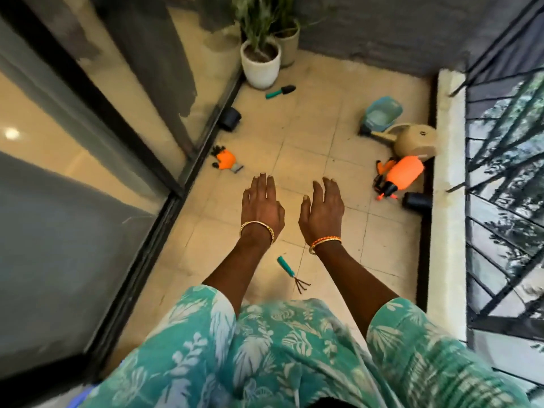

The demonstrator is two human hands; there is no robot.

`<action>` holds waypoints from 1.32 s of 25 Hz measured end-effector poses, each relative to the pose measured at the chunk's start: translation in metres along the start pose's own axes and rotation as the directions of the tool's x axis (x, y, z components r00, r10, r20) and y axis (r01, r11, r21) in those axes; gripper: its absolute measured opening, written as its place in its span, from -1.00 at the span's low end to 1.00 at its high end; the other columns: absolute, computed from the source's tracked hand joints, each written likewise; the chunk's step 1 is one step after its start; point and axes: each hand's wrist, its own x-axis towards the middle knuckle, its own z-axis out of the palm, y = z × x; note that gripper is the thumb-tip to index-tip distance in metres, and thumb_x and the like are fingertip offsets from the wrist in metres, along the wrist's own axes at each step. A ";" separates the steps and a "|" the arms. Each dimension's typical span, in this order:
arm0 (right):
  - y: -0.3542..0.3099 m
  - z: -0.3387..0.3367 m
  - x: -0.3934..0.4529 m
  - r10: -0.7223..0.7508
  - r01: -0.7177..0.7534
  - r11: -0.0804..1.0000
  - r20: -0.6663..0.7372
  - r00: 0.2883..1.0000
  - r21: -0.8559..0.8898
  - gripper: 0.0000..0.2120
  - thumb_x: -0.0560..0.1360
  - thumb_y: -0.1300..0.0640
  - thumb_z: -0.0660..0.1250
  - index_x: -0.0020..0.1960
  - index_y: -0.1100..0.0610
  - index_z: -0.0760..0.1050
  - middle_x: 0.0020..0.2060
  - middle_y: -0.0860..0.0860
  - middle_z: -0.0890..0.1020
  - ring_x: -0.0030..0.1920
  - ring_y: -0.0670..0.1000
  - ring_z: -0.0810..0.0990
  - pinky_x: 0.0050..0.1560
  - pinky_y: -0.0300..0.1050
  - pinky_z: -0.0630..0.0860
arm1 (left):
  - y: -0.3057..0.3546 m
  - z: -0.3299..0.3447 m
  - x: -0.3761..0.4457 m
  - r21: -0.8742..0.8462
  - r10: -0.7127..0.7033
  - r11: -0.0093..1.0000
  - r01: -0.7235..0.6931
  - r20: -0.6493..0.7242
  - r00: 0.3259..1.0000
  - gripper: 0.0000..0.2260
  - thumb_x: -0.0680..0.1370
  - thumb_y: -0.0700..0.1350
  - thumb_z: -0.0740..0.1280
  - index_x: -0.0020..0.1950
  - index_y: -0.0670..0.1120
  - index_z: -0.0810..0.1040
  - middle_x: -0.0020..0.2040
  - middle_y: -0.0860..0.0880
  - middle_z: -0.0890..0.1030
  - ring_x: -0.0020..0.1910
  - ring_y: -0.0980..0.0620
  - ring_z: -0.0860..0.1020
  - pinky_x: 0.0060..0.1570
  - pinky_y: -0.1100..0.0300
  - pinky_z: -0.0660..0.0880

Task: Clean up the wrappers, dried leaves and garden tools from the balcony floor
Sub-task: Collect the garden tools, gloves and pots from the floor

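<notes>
Hands: left hand (262,205) flat, empty; right hand (322,212) flat, empty

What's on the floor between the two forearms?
A teal-handled hand rake lies on the tiles between the forearms, shown in the head view.

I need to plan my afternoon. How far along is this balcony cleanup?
Nothing looks cleared yet. Both the left hand and the right hand are open, holding nothing. Left on the floor: hand rake, trowel, orange glove, orange sprayer, watering can, blue dustpan. I see no wrappers or leaves.
</notes>
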 end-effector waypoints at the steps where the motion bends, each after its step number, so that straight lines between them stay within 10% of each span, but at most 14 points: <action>1: 0.006 -0.004 0.011 0.027 -0.028 1.000 -0.019 0.999 -0.013 -0.59 0.53 0.12 0.15 0.32 0.27 0.38 0.36 0.27 0.36 0.42 0.26 0.25 0.32 0.22 0.28 | 0.009 -0.003 0.014 0.019 0.048 0.999 -0.048 0.001 0.999 -0.44 0.62 -0.07 0.08 0.56 -0.19 -0.04 0.57 -0.18 0.00 0.55 -0.11 0.00 0.47 0.02 -0.01; 21: 0.109 0.017 0.335 0.587 -0.635 0.754 -0.259 0.767 -0.171 -0.49 0.54 0.04 0.03 0.43 0.24 0.25 0.44 0.24 0.25 0.46 0.22 0.17 0.38 0.21 0.16 | 0.146 -0.024 0.423 0.068 0.633 0.754 -0.654 0.195 0.749 -0.42 0.63 -0.02 0.06 0.56 -0.20 -0.09 0.57 -0.17 -0.07 0.55 -0.10 -0.09 0.49 -0.01 -0.09; 33: 0.291 -0.010 0.533 0.744 -0.766 0.629 -0.180 0.643 -0.136 -0.50 0.57 0.10 0.15 0.45 0.26 0.18 0.46 0.24 0.19 0.48 0.23 0.09 0.42 0.18 0.10 | 0.339 0.030 0.620 0.065 0.688 0.654 -0.754 0.364 0.628 -0.39 0.61 -0.04 0.10 0.55 -0.22 -0.08 0.57 -0.19 -0.05 0.55 -0.13 -0.07 0.50 -0.04 -0.07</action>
